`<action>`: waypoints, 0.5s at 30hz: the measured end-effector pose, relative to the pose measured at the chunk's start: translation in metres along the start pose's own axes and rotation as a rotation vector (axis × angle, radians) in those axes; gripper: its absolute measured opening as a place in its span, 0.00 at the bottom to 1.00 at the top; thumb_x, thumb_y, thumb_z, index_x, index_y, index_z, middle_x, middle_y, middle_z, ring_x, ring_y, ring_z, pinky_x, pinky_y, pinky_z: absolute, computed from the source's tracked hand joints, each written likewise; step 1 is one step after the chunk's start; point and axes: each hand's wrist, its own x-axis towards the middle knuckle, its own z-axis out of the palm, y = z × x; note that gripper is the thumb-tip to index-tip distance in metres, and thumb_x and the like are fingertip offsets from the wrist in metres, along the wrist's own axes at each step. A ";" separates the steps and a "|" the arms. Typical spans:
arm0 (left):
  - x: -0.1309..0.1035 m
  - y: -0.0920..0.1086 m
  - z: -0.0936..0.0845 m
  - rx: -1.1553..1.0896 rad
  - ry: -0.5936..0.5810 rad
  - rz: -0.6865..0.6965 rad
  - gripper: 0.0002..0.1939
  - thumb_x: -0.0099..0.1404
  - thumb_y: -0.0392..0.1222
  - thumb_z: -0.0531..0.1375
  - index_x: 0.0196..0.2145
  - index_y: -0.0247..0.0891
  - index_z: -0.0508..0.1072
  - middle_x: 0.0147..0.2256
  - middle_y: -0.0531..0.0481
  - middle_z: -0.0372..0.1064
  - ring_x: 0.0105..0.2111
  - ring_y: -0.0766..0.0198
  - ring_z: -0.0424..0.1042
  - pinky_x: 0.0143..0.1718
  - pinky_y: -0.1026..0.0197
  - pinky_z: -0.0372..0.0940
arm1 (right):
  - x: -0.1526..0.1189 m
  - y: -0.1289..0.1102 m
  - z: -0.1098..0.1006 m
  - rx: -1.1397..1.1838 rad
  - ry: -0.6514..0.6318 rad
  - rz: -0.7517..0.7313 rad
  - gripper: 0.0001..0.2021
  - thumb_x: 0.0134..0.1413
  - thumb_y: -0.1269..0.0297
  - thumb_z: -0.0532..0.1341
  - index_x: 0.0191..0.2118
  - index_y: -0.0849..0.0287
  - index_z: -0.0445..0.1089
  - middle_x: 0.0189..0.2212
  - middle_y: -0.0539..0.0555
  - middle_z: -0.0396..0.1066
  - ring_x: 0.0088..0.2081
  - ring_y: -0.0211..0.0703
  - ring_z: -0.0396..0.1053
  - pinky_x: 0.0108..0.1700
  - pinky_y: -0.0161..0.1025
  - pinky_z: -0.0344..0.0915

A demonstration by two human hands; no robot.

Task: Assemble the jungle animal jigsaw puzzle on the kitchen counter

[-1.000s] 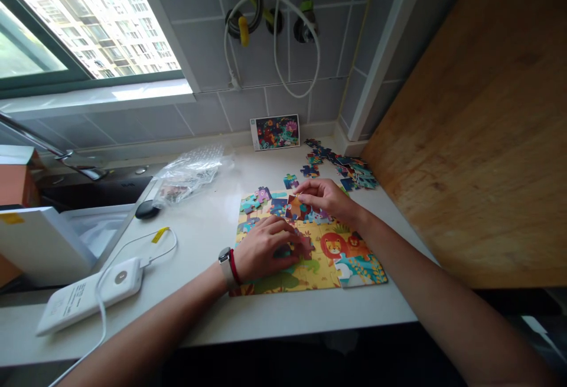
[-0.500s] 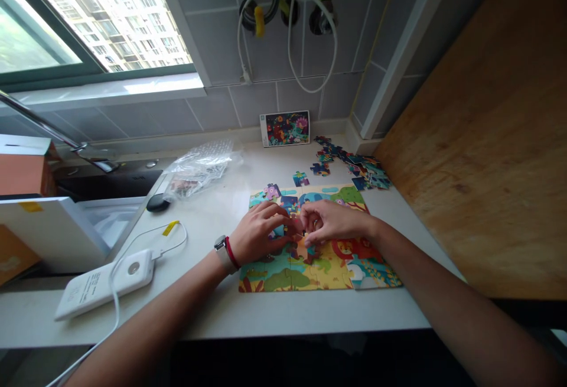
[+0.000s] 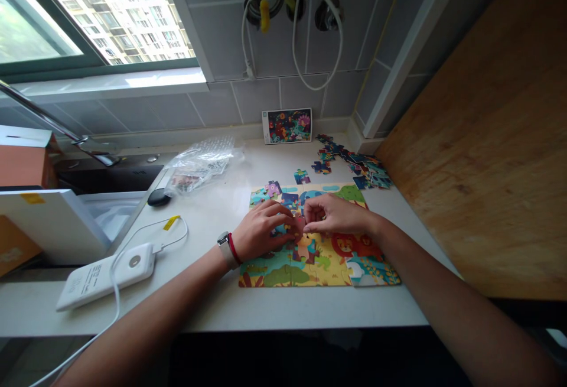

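Observation:
A colourful puzzle with animals [image 3: 328, 272] lies on the white counter, with a few loose dark pieces on top of it. My left hand [image 3: 266, 228], with a watch and a red band at the wrist, rests on the puzzle's left half with its fingers spread. Close to its fingertips, my right hand [image 3: 332, 214] is over the middle of the puzzle, thumb and fingers drawn together. Whatever is between them is too small to make out. A loose piece [image 3: 302, 176] lies just beyond the puzzle's far edge.
Dark puzzle pieces [image 3: 372, 171] are heaped at the back right. A picture card [image 3: 287, 126] leans on the tiled wall. Clear plastic bags [image 3: 201, 165], a black mouse-like object [image 3: 158, 197] and a white power bank [image 3: 106, 277] with its cable lie left. A wooden panel [image 3: 482, 139] stands right.
My right hand has lifted slightly up and away from the puzzle's middle, uncovering more of the fox-coloured figure there. My left hand has stayed nearly in place. The view has shifted a little.

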 end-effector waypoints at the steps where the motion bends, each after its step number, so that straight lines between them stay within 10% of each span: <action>1: 0.000 0.001 0.000 0.002 -0.002 0.000 0.09 0.73 0.48 0.64 0.44 0.43 0.80 0.46 0.46 0.77 0.46 0.57 0.73 0.51 0.53 0.67 | 0.000 -0.001 -0.001 -0.028 0.004 -0.008 0.13 0.53 0.56 0.71 0.32 0.58 0.71 0.27 0.49 0.72 0.28 0.37 0.68 0.30 0.34 0.63; 15: -0.002 -0.003 0.003 0.001 -0.027 -0.007 0.09 0.72 0.48 0.64 0.44 0.42 0.79 0.47 0.46 0.77 0.46 0.55 0.72 0.51 0.52 0.66 | -0.005 -0.014 0.000 -0.399 -0.224 0.223 0.13 0.48 0.59 0.75 0.30 0.57 0.72 0.24 0.45 0.70 0.28 0.37 0.64 0.28 0.35 0.50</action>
